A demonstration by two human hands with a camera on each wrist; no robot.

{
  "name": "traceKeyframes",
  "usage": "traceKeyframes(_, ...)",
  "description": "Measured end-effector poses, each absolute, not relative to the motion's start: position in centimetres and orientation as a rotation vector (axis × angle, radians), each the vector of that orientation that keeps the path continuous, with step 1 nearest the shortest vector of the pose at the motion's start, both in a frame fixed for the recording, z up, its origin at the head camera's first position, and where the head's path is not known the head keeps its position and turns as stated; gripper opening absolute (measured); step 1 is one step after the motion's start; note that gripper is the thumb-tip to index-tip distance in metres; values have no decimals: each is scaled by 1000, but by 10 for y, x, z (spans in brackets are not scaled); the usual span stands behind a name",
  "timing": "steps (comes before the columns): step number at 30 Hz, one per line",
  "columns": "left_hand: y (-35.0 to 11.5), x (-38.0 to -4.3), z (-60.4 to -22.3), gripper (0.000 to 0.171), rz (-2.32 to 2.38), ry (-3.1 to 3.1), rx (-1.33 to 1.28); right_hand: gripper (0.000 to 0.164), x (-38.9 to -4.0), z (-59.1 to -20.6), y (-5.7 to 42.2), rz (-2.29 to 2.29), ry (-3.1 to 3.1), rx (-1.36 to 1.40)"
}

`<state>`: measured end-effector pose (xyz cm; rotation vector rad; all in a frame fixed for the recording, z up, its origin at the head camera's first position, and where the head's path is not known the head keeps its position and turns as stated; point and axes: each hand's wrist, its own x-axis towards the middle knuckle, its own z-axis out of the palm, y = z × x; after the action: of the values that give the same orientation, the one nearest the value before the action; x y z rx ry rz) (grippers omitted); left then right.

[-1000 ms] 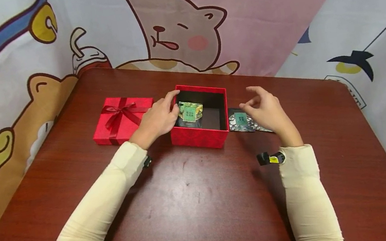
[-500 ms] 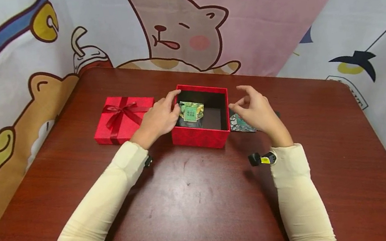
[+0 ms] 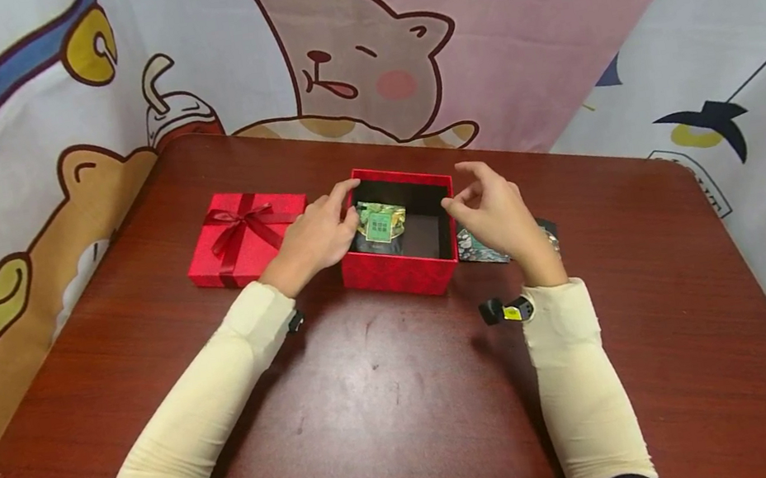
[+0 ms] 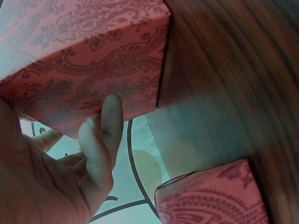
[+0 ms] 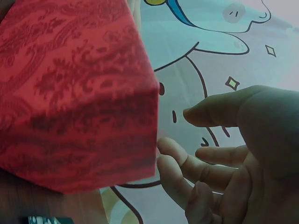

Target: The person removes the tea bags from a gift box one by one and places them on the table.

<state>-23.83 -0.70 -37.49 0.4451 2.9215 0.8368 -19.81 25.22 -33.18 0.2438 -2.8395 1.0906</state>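
In the head view a red gift box (image 3: 396, 273) stands without its lid at the table's middle. Inside leans a green-labelled pouch (image 3: 378, 225). My left hand (image 3: 317, 231) holds the box's left wall, its thumb over the rim; the left wrist view shows fingertips (image 4: 112, 105) against the patterned outer side. At the right wall, my right hand (image 3: 495, 213) has its fingers loosely bent and holds nothing. Its thumb is by the rim in the head view, and the right wrist view shows other fingertips (image 5: 163, 161) close to the box's edge; contact is unclear.
The red lid (image 3: 240, 236) with a dark red ribbon bow lies left of the box. More dark patterned pouches (image 3: 480, 247) lie flat to its right, partly under my right hand. The brown table (image 3: 379, 407) meets a cartoon-printed curtain (image 3: 352, 43) behind.
My right hand has moved left, from above the flat pouches to the box's right wall. My left hand, the box and the pouch inside have stayed in place.
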Motion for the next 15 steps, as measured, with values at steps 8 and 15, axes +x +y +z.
traceKeyframes(8, -8, -239, -376, 54, 858, 2925, 460, 53, -204, -332, 235, 1104, -2831, 295)
traceKeyframes(15, -9, -239, -375, 54, 849, 2914, 466, 53, -207, -334, 221, 1084, -2846, 326)
